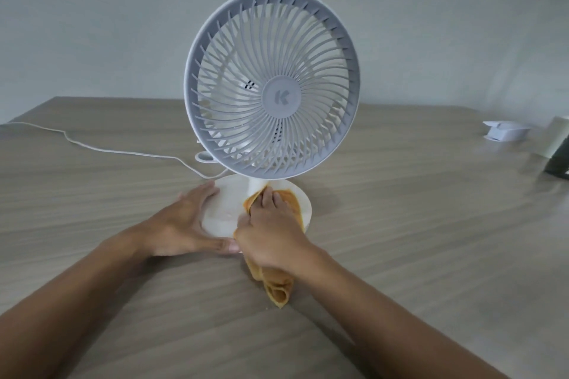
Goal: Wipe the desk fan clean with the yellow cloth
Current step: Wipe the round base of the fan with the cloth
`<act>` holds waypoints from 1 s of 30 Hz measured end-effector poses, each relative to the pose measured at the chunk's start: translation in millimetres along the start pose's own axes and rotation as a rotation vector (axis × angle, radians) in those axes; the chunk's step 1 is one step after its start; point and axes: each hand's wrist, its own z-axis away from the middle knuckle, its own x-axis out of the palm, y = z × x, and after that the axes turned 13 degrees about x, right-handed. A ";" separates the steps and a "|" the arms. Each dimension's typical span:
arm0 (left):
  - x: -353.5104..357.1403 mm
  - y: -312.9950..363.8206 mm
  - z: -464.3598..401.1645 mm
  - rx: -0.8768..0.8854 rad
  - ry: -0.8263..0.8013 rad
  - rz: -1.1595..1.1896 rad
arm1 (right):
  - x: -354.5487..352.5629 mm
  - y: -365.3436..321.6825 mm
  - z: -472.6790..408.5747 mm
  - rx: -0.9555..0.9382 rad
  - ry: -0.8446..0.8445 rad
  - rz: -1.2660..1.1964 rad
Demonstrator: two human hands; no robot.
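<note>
The desk fan (272, 86) stands in the middle of the wooden table (431, 240), close in front of me. Its round grille faces me and leans back a little, so it looks up toward my head. The fan's long line runs straight up, from the flat round base (228, 203) through the short neck (257, 186) to the top of the grille.

My right hand (271, 234) lies on the base with the yellow cloth (278, 286) under it. The fingers (268, 197) are close together and push the cloth up against the bottom of the neck. I think I do this because dust likes to sit in that corner. The rest of the cloth hangs off the near edge of the base onto the table in a folded tail.

My left hand (191, 221) is open and spread, curved around the left side of the base, thumb along the near edge. I think it is there to hold the fan still so it does not slide or tip while I rub.

A white cord (123, 152) runs from behind the fan off to the left. Far to the right are a small white thing (505, 131) and a dark thing at the edge; I cannot tell what they are.

I think only the base is being wiped now, and the grille may need wiping too.
</note>
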 end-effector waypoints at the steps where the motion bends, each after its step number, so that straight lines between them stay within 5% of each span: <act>1: -1.0 1.2 1.0 0.008 -0.010 0.015 | -4.2 -2.5 -1.9 0.021 -0.033 -0.095; 5: 4.1 15.8 8.3 0.115 0.018 0.064 | -23.0 27.8 -4.6 -0.076 -0.072 -0.493; 7: 13.4 32.4 9.1 0.219 0.087 -0.014 | -31.5 54.3 -5.6 -0.135 0.049 -0.584; 10: 30.0 50.4 2.6 0.344 0.135 -0.158 | -36.2 88.5 -18.0 -0.210 0.218 -0.432; 16: 36.1 44.7 -4.6 0.459 0.066 -0.348 | -27.4 111.3 -38.1 -0.377 0.179 -0.120; 22: 20.7 24.9 3.0 0.488 0.100 -0.330 | -25.7 117.1 -41.3 -0.392 0.173 -0.158; 30: -0.4 5.4 7.5 0.329 0.224 -0.312 | -26.8 114.8 -40.7 -0.404 0.206 -0.073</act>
